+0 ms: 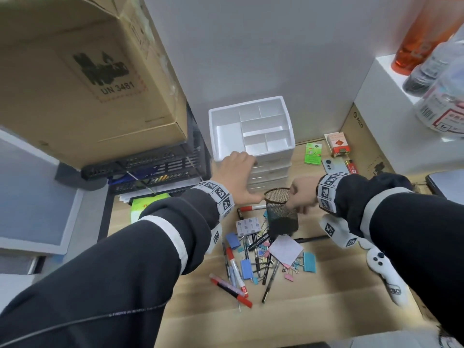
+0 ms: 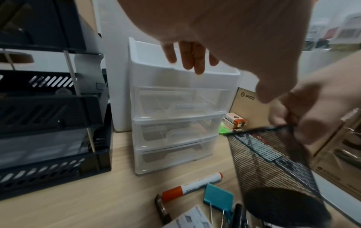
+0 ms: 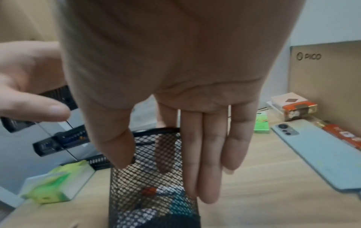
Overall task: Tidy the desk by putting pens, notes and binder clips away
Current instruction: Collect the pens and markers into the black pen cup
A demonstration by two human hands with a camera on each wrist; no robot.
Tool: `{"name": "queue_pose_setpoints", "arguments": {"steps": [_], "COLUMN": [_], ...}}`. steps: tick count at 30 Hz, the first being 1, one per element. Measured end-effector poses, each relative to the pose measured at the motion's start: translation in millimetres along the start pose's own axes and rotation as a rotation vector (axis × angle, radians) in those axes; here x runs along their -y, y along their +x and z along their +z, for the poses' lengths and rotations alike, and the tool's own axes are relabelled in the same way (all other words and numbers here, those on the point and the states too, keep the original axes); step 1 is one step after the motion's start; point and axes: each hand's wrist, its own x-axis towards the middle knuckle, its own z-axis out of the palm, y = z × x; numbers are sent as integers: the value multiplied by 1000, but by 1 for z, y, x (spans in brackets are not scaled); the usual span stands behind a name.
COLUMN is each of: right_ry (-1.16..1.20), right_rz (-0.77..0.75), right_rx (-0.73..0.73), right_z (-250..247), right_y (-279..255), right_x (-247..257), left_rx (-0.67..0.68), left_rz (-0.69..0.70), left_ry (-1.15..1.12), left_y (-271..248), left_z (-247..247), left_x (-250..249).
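Right hand pinching mesh pen cup rim, upright; left hand spread on drawer organizer; pens, clips heaped at 6 o'clock.

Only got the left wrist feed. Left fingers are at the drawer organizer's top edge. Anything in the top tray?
Observer: Head view: the compartments in the top of the drawer organizer look empty. The left hand rests on its front rim.
Operator: How does the right hand grip the mesh pen cup?
Observer: Right wrist view: it pinches the rim, thumb outside and one finger inside the mesh. The other three fingers lie straight down the outside.
Operator: What's loose on the desk?
Observer: Head view: pens, red markers, binder clips and a pink note, piled in front of the cup.
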Motion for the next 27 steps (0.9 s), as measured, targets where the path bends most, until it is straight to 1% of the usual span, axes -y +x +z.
{"name": "queue_pose_setpoints", "arguments": {"steps": [1, 3, 7, 8, 10, 12, 15, 16, 17, 18, 19, 20, 21, 24, 27], "right_ry": [42, 93, 146, 169, 201, 230, 336, 384, 405, 370, 283, 160, 56, -191, -358], "right_rz": [-35, -100, -228, -259, -304, -340, -352, -343, -331, -311, -292, -267, -240, -158, -130], "right_rx": [-10, -29, -39, -36, -7, 34, 80, 71, 29, -54, -149, -206, -217, -149, -89], "right_z": [3, 10, 25, 29, 38, 47, 58, 62, 67, 73, 78, 82, 88, 106, 127], "right_y": [-1, -3, -5, -5, -3, 0, 0, 0, 2, 5, 10, 15, 21, 34, 49], "right_x": [5, 17, 37, 41, 47, 51, 58, 59, 60, 60, 58, 56, 52, 44, 40], "left_rx": [-11, 24, 210, 236, 221, 182, 168, 176, 191, 209, 227, 242, 250, 271, 291], "left_rz": [10, 4, -106, -137, -201, -247, -282, -294, -305, -312, -321, -333, -349, -397, -427], "left_ry": [3, -26, -250, -315, -402, -431, -376, -345, -316, -295, -283, -283, -288, -307, -315], "left_y": [-5, -13, -38, -45, -55, -63, -77, -82, -88, -93, -99, -104, -108, -119, -132], "left_z": [0, 3, 17, 20, 25, 30, 38, 40, 43, 45, 48, 51, 54, 65, 80], "left_x": [-1, -1, 3, 4, 6, 10, 23, 27, 31, 35, 39, 43, 46, 52, 53]}}
